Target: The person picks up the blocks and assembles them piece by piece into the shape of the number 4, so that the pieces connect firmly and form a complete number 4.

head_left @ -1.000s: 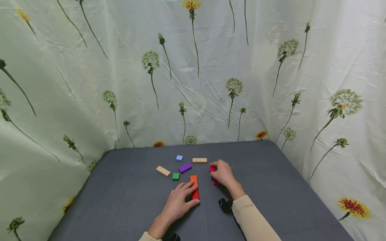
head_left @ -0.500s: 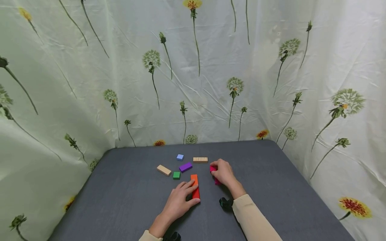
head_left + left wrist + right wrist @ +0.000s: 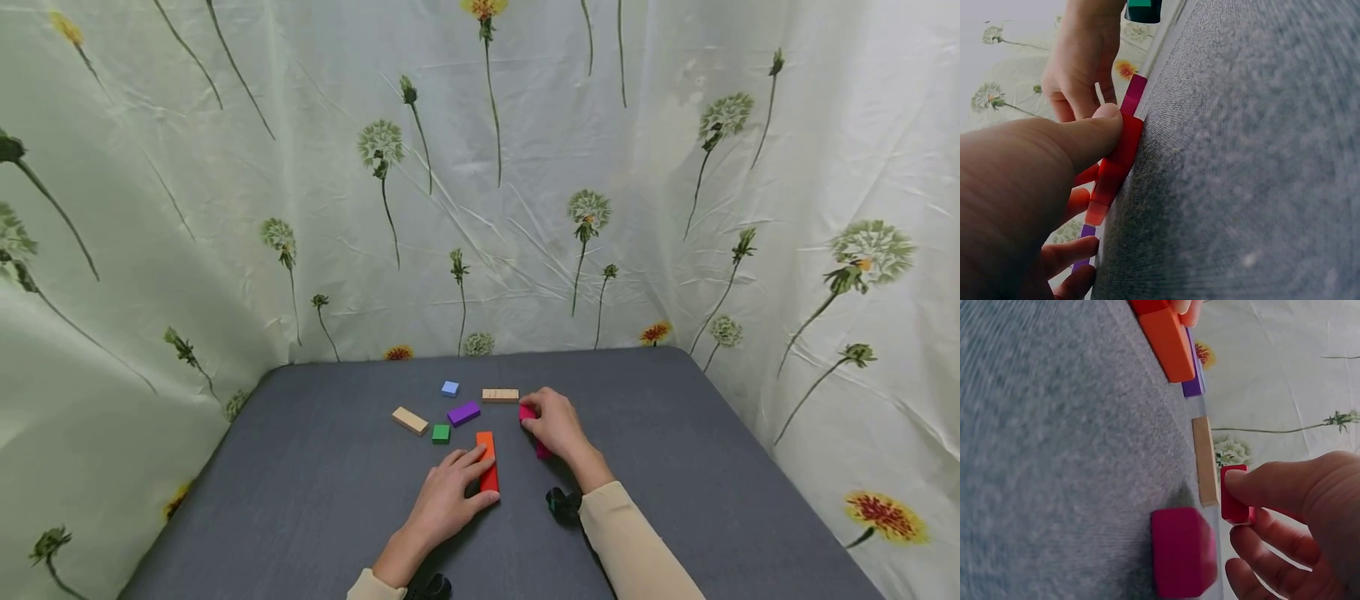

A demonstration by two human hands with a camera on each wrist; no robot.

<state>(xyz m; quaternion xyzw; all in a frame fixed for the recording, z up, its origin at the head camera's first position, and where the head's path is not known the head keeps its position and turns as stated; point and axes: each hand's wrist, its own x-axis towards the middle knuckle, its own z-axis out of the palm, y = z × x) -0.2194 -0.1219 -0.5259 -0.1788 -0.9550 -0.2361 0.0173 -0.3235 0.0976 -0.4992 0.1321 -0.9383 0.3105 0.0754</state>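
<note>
Floral curtain backs grey tabletop: right hand pinches crimson block just beyond magenta block; left hand, fingers relaxed, rests on red block. Loose pinch could drop crimson piece.

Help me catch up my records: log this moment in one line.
left hand: touches red block, orange block; right hand: pinches crimson block; magenta block: on table

Looking far and down from above, the head view shares the white floral fabric curtain with both low, close wrist views.
</note>
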